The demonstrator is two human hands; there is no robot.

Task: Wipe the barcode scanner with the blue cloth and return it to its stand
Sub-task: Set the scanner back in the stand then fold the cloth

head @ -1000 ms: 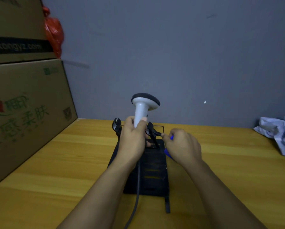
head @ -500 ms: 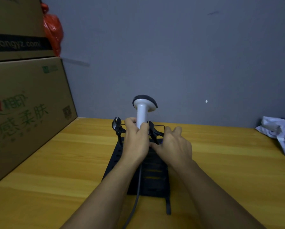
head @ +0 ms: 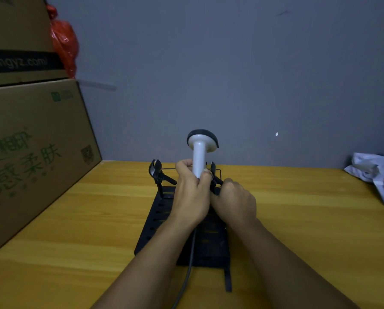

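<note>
A person's left hand (head: pixel 192 195) grips the white handle of a barcode scanner (head: pixel 201 150), held upright over its black stand (head: pixel 184 230) on the yellow worktop (head: pixel 298 219). The right hand (head: pixel 234 200), curled at a stand clamp, shows no clear hold. Left of the stand sit closed cardboard boxes (head: pixel 30 152), contents unseen.

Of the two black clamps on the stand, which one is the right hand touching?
The clamp on the right, beside the scanner handle; the right hand reaches it. The left clamp stands free, untouched.
</note>
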